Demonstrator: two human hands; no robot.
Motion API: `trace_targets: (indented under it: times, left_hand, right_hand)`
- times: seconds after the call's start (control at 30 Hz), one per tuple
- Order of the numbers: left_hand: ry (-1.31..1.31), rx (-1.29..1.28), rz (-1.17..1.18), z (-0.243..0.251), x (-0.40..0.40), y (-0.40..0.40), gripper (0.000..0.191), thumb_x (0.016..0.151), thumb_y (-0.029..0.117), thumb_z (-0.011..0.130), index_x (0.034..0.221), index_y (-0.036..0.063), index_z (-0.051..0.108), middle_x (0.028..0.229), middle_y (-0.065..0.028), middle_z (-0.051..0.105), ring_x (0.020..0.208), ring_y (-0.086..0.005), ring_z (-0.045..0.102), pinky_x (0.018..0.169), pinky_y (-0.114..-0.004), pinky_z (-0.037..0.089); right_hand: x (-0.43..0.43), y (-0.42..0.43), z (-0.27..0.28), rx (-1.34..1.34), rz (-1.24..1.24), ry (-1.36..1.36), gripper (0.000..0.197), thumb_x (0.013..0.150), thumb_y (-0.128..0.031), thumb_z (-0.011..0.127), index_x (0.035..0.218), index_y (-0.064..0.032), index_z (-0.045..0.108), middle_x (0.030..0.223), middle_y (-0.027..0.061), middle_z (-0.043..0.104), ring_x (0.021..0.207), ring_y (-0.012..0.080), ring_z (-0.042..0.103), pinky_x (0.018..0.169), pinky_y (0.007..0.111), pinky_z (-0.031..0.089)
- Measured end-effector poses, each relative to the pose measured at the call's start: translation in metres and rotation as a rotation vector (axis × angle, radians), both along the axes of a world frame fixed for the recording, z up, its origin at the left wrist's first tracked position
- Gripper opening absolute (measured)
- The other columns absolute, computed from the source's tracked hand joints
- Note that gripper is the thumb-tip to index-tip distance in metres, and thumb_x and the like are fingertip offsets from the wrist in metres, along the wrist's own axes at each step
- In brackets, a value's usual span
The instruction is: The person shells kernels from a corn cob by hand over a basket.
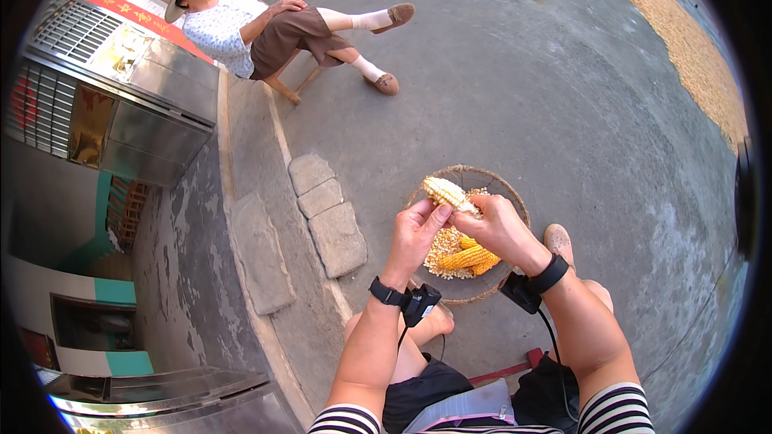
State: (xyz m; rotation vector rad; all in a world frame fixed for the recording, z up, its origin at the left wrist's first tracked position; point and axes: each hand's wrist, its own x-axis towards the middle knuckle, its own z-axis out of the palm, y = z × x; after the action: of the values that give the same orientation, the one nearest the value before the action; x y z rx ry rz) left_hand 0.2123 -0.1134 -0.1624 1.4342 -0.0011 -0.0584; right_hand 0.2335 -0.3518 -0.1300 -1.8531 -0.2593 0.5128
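A partly shelled corn cob (447, 193), pale with white kernels, is held in both hands above a round woven basket (520, 200). My left hand (419, 229) grips its lower side with thumb and fingers. My right hand (497, 226) is closed around the cob's right end, its fingers partly hidden. Below the hands, loose corn kernels (443, 247) lie in the basket with yellow corn cobs (467, 258) on top. Both wrists wear black straps with small devices and cables.
Another person (241, 36) in a hat sits on a wooden chair (282, 89) at the upper left. Flat stone blocks (338, 238) lie by a low concrete step left of the basket. A wide spread of corn kernels (681, 48) covers ground at the upper right.
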Motion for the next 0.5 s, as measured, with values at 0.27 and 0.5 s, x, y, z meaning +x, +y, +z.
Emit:
trace_targets:
  times: [0.27,0.5]
  left_hand:
    - [0.013,0.033,-0.001,-0.0002,-0.0006,-0.001,0.042,0.137,0.03,0.078,0.159,-0.0046,0.087,0.144,-0.0067,0.093,0.132,-0.0145,0.084,0.12,-0.038,0.069]
    - [0.04,0.021,-0.002,0.0052,-0.001,0.0005,0.043,0.134,0.02,0.069,0.166,-0.0052,0.083,0.153,-0.0116,0.091,0.139,-0.0195,0.086,0.126,-0.042,0.068]
  right_hand:
    - [0.0019,-0.0051,0.0034,0.056,-0.001,0.048,0.056,0.118,-0.044,0.092,0.124,0.0118,0.09,0.091,0.0072,0.081,0.088,0.0122,0.075,0.076,0.043,0.061]
    - [0.0012,-0.0017,0.0022,0.06,-0.017,0.013,0.056,0.117,-0.042,0.091,0.131,0.0125,0.091,0.095,0.0156,0.087,0.093,0.0171,0.083,0.082,0.044,0.065]
